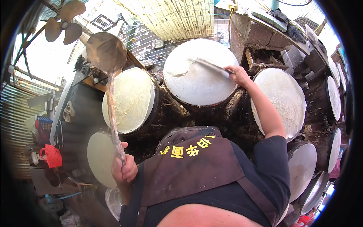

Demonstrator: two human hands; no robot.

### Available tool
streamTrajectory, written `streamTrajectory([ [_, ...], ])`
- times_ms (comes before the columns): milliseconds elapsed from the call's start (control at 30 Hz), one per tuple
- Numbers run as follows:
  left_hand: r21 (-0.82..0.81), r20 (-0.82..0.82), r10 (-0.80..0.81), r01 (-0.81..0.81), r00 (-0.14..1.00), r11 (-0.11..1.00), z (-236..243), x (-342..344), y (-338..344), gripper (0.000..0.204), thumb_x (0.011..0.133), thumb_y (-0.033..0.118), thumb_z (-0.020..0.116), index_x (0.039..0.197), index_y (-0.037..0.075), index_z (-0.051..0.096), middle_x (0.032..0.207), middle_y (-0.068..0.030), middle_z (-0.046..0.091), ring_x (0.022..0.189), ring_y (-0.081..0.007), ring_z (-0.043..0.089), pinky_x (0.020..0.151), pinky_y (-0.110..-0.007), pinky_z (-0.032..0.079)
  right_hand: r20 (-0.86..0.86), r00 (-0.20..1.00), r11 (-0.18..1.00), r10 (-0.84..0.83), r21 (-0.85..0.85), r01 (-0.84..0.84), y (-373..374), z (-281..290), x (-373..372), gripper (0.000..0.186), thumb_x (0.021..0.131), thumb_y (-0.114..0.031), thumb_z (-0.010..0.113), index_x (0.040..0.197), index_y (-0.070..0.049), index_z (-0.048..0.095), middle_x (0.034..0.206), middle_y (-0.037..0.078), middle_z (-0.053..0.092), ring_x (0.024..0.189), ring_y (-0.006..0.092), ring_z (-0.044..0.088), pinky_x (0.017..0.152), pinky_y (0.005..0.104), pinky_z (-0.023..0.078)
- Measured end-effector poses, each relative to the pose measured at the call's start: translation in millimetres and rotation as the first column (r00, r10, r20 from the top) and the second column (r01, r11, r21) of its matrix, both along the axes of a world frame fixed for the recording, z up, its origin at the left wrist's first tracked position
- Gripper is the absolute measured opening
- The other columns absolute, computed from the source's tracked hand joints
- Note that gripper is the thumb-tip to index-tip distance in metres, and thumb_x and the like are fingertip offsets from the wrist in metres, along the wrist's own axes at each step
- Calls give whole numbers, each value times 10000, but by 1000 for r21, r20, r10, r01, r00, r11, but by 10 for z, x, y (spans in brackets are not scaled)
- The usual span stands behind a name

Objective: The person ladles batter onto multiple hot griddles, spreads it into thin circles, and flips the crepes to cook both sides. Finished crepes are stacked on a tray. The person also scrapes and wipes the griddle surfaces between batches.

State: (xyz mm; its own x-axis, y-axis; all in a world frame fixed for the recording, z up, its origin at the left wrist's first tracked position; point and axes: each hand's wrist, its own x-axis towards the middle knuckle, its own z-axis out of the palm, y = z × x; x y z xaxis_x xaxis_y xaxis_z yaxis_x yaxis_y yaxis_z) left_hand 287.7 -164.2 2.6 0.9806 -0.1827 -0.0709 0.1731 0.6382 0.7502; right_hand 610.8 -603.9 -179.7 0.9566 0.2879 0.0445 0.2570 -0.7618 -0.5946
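My left hand point(124, 169) is closed round the lower end of a long-handled round ladle point(106, 52). Dried batter crusts its handle, and its wide metal disc is raised above the left griddle. In my right hand point(239, 76) I grip a flat scraper point(211, 66), whose blade lies over the middle round griddle point(206, 92). A thin white layer covers that griddle, with a ragged, scraped patch beside the blade. To its left, a round griddle point(127, 99) carries a pale yellow sheet with crumbly bits. Another griddle point(280, 102) on the right holds a white sheet with rough edges.
More round griddles curve about me, at the left point(101, 157) and right point(303, 170). Dark, batter-stained stove sides point(204, 113) stand between them. A fan point(65, 23) is at the upper left, a red basket point(51, 156) at the left. Wire mesh point(151, 41) runs behind.
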Motion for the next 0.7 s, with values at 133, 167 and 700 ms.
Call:
streamTrajectory([
  [133, 28, 27, -28, 27, 999, 999, 25, 5, -17, 579, 987, 359, 494, 1433, 70, 263, 544, 26, 362, 343, -24, 289, 267, -189, 268, -60, 991, 983, 117, -137, -125, 159, 89, 27, 440, 845, 37, 527, 1212, -184, 628, 1098, 108, 661, 970, 250, 624, 900, 353, 490],
  [167, 39, 39, -30, 28, 999, 999, 17, -14, -15, 578, 987, 362, 495, 1431, 71, 266, 543, 26, 364, 342, -24, 291, 267, -188, 268, -122, 975, 970, 185, -134, -201, 178, 101, -14, 435, 851, 32, 527, 1215, -185, 625, 1087, 107, 665, 960, 249, 624, 894, 357, 493],
  [700, 22, -15, 47, -47, 999, 999, 1, -133, -277, 577, 993, 357, 480, 1428, 55, 251, 544, 20, 360, 338, -29, 297, 263, -188, 287, -107, 961, 953, 253, -146, -267, -378, 58, 48, 344, 861, 54, 519, 1049, -182, 684, 1034, 78, 671, 977, 216, 613, 839, 335, 519],
])
